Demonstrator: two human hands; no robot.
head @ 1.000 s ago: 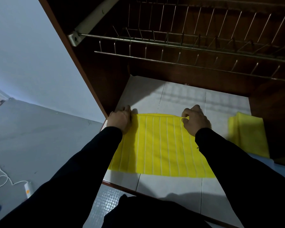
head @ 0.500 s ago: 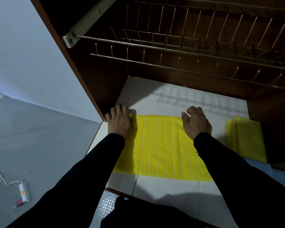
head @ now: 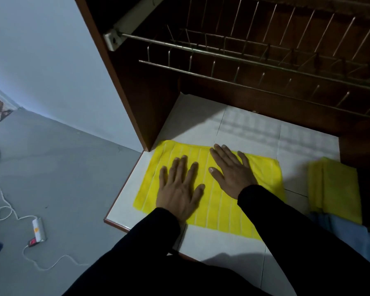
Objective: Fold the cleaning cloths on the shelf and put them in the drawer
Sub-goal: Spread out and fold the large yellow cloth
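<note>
Striped yellow cloth point(head: 212, 189) lies centre frame on the tiled shelf point(head: 244, 129). Left hand point(head: 179, 189) and right hand point(head: 231, 169) rest flat on it, fingers spread. Risk: uneven pressure could skew the fold or slide the cloth over the shelf's left edge.

Single head-worn view, looking forward and steeply down, close over the tiled shelf point(head: 250, 133); floor point(head: 51, 167) at left, rack point(head: 265, 60) above.

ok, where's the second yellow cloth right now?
Head view, far right: the folded yellow cloth lies on the white tiled shelf, against the dark cabinet wall, right of the striped yellow cloth under both hands.
</note>
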